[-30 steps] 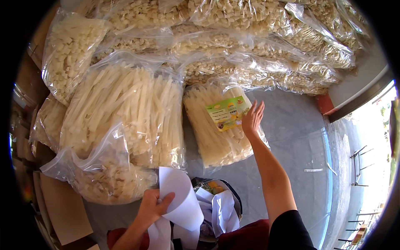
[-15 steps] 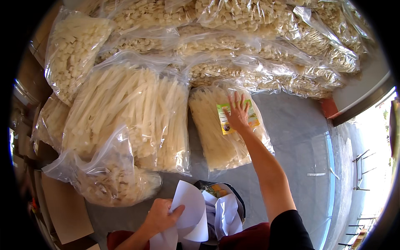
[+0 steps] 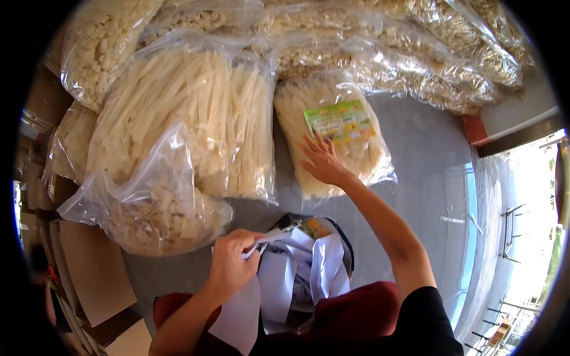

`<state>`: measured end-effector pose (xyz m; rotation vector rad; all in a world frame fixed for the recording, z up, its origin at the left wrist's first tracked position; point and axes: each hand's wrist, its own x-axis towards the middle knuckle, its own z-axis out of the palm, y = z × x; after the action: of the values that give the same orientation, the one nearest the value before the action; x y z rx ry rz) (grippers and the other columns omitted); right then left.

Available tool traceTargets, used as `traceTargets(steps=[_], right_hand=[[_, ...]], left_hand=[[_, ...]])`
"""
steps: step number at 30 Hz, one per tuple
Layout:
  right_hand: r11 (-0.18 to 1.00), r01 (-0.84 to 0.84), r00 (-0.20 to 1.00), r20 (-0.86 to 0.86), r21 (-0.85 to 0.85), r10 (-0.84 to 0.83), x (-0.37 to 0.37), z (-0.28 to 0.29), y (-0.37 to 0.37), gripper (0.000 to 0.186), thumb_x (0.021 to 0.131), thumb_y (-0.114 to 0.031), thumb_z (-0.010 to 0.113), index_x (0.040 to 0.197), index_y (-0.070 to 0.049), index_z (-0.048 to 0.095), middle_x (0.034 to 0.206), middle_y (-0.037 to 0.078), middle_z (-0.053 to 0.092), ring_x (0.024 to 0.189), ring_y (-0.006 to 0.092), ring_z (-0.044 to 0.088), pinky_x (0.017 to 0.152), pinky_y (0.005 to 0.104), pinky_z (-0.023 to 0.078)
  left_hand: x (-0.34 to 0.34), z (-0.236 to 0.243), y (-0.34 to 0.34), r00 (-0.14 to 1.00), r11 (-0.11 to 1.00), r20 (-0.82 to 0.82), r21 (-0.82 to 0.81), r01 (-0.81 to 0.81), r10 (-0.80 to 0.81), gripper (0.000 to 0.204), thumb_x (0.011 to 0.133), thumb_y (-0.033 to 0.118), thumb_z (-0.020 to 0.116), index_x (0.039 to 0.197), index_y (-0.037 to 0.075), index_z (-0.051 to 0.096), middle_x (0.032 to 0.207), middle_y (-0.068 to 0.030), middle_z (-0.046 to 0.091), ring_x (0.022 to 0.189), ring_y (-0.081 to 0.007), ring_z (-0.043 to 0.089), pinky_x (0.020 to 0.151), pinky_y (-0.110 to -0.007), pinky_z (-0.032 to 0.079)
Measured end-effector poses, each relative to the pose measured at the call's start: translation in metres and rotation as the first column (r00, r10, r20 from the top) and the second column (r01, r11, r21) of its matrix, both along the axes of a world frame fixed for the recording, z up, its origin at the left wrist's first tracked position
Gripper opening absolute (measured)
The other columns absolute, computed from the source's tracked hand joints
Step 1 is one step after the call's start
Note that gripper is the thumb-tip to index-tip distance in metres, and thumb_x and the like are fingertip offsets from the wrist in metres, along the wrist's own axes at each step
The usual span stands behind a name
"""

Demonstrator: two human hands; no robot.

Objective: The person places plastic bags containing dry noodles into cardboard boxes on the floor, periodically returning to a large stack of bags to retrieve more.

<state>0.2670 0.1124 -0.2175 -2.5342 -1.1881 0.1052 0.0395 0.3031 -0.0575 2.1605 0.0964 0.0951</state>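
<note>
My left hand is closed on a white paper sheet, pinching its top edge while the rest hangs down over my lap. To the right, my right hand lies with fingers spread on a clear plastic bag packed with pale, flat, noodle-like strips. A green and yellow label lies on the bag's upper face. My fingertips touch or nearly touch the label's lower left edge. Between my knees stands a dark-rimmed bin holding crumpled white papers.
A large bag of long pale strips stands to the left, with a smaller bag before it. Stacked filled bags line the far side. Cardboard boxes sit at left. Grey floor shows at right.
The view has tilted, so the bags sit higher. My right hand has slid off the label toward its lower left edge. The curled paper in my left hand now hangs down.
</note>
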Motion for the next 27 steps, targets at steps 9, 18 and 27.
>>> traceTargets(steps=[9, 18, 27], right_hand=[[0.814, 0.203, 0.176, -0.838, 0.544, 0.516, -0.203, 0.148, 0.049, 0.11, 0.058, -0.028, 0.08, 0.136, -0.004, 0.007, 0.117, 0.012, 0.039, 0.112, 0.02, 0.037, 0.094, 0.0302, 0.032], [0.89, 0.229, 0.593, -0.782, 0.395, 0.194, -0.178, 0.088, 0.005, 0.034, 0.073, -0.009, 0.059, 0.106, 0.0, 0.053, 0.087, 0.017, 0.062, 0.078, 0.0253, 0.061, 0.07, 0.0335, 0.047], [0.909, 0.275, 0.59, -0.692, -0.314, -0.417, -0.193, -0.023, -0.144, 0.045, 0.068, -0.011, 0.059, 0.11, -0.002, 0.049, 0.097, 0.02, 0.057, 0.097, 0.032, 0.053, 0.082, 0.0385, 0.042]], left_hand=[[-0.016, 0.001, 0.0, 0.979, 0.785, 0.077, -0.611, -0.104, 0.189, 0.012, 0.072, -0.005, 0.048, 0.061, 0.001, 0.051, 0.06, -0.0024, 0.053, 0.052, -0.0055, 0.045, 0.048, -0.019, 0.034], [-0.014, -0.004, -0.005, 0.999, 0.797, 0.019, -0.603, 0.033, -0.028, 0.034, 0.072, 0.008, 0.063, 0.102, 0.0, 0.048, 0.106, -0.0094, 0.051, 0.101, -0.016, 0.047, 0.084, -0.028, 0.036], [-0.108, -0.135, -0.057, 0.536, 0.78, -0.837, -0.408, -0.474, -0.113, 0.081, 0.069, 0.011, 0.068, 0.132, -0.002, 0.018, 0.131, -0.0195, 0.03, 0.123, -0.0292, 0.029, 0.1, -0.04, 0.026]])
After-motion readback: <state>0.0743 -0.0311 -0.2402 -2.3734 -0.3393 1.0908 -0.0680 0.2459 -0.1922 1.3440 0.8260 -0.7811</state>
